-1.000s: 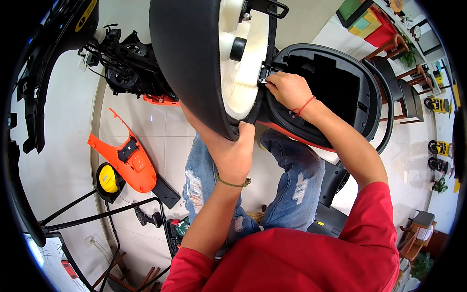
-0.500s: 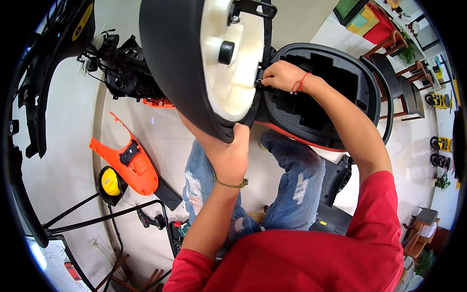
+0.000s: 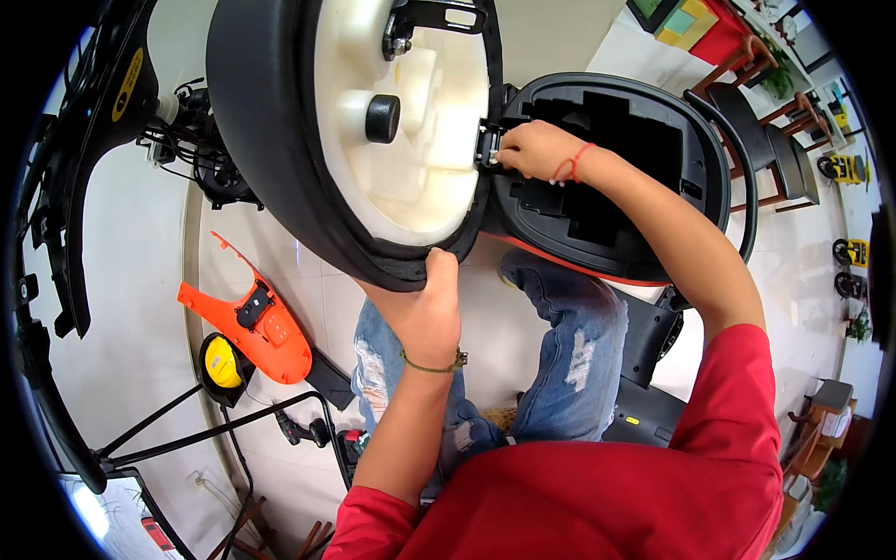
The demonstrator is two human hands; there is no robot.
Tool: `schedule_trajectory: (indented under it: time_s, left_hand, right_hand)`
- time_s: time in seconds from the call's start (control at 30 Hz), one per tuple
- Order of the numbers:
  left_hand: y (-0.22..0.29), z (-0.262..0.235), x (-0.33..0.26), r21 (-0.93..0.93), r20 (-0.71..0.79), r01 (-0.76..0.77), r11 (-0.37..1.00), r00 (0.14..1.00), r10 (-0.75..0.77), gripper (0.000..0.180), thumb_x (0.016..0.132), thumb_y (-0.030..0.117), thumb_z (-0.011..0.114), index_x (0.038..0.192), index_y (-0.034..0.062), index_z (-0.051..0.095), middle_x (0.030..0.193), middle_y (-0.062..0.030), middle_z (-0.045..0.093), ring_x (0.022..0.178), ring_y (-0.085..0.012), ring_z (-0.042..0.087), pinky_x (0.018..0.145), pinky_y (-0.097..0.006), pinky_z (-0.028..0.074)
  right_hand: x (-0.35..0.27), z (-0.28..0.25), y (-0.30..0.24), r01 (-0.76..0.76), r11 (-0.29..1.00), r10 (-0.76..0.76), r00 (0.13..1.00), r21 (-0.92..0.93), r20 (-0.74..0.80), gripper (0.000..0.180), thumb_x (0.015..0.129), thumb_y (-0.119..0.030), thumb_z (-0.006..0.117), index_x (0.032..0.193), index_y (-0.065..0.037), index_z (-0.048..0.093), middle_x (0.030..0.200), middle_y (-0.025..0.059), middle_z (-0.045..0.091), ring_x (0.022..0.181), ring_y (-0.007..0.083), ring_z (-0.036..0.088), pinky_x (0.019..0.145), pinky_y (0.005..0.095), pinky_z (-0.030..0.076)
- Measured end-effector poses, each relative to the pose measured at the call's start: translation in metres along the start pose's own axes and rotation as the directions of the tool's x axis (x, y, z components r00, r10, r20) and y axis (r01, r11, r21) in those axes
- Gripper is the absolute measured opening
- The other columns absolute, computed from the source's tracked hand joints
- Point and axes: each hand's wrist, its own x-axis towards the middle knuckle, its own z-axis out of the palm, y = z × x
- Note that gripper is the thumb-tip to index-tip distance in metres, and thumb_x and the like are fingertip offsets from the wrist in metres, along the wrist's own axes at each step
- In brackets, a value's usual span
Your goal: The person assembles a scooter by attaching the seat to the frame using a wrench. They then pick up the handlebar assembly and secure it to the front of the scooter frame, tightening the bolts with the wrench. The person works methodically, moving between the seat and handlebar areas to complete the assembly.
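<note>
A black scooter seat point(image 3: 257, 140) stands tipped up, its cream plastic underside point(image 3: 457, 140) facing right. My left hand point(image 3: 425, 313) grips the seat's lower rim, thumb on the near edge and fingers hidden beneath. At the seat's right edge is a small black hinge point(image 3: 487, 143) with bright metal bits. My right hand point(image 3: 543, 151) is closed in a pinch against this hinge; what lies between the fingertips is too small to tell. Below that hand lies the open black storage compartment point(image 3: 569, 245) of the scooter, with an orange body panel under its rim.
The scooter's black handlebar and front parts point(image 3: 140, 75) stand at the left. On the floor lie an orange body panel point(image 3: 280, 331), a yellow-and-black round part point(image 3: 222, 362) and a cordless drill point(image 3: 303, 429). A black grab rail point(image 3: 744, 177) curves behind the compartment. Wooden chairs point(image 3: 765, 135) stand at the right.
The seat has shifted left and turned so that more of its cream underside shows. My left hand moved slightly left and down with its rim. My right hand stays at the hinge.
</note>
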Motion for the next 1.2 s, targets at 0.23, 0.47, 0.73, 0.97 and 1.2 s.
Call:
schedule_trajectory:
  time_s: [0.23,0.47,0.73,0.97,1.2]
  left_hand:
    - [0.001,0.000,0.002,0.020,-0.012,0.018,1.000,1.000,-0.018,0.079,0.073,-0.003,0.057,0.142,-0.0075,0.019,0.139,-0.0181,0.034,0.127,-0.0251,0.036,0.109,-0.034,0.024]
    - [-0.004,0.000,0.002,0.058,-0.047,-0.047,0.997,0.998,0.050,0.064,0.074,-0.006,0.053,0.134,-0.0081,0.031,0.130,-0.0147,0.043,0.118,-0.0225,0.043,0.105,-0.033,0.030]
    - [-0.002,-0.002,0.005,0.090,-0.007,-0.021,0.996,1.000,0.022,0.086,0.068,-0.002,0.057,0.143,-0.0074,0.015,0.139,-0.0196,0.032,0.128,-0.0271,0.034,0.111,-0.036,0.021]
    - [-0.002,0.000,0.006,0.049,-0.009,-0.028,0.998,1.000,0.029,0.086,0.068,-0.003,0.055,0.143,-0.0067,0.014,0.138,-0.0191,0.032,0.128,-0.0267,0.033,0.111,-0.035,0.021]
    - [0.001,-0.001,0.007,0.082,0.003,-0.033,0.996,0.999,0.033,0.085,0.067,-0.004,0.053,0.143,-0.0061,0.014,0.138,-0.0191,0.031,0.129,-0.0272,0.032,0.110,-0.035,0.021]
  right_hand:
    - [-0.032,0.021,-0.004,0.045,0.986,-0.092,0.950,-0.161,-0.299,0.020,0.089,-0.019,0.060,0.095,-0.002,0.068,0.086,0.0191,0.067,0.080,0.0378,0.064,0.073,0.0423,0.052]
    - [-0.030,0.021,-0.014,0.043,0.999,-0.046,0.949,-0.018,-0.313,0.023,0.090,-0.022,0.058,0.096,-0.004,0.070,0.086,0.0187,0.068,0.081,0.0370,0.065,0.076,0.0434,0.052]
    - [-0.026,0.023,-0.022,-0.013,0.995,-0.019,0.945,-0.096,-0.326,0.023,0.089,-0.024,0.059,0.094,-0.005,0.070,0.083,0.0182,0.068,0.081,0.0366,0.065,0.076,0.0443,0.052]
    - [-0.023,0.025,-0.021,0.000,0.992,-0.044,0.940,-0.130,-0.337,0.021,0.088,-0.023,0.060,0.092,-0.004,0.070,0.086,0.0176,0.068,0.083,0.0357,0.065,0.078,0.0433,0.052]
    - [-0.023,0.035,-0.014,0.078,0.987,-0.134,0.888,-0.144,-0.440,0.018,0.085,-0.018,0.066,0.086,0.000,0.067,0.083,0.0157,0.064,0.077,0.0348,0.064,0.072,0.0413,0.051]
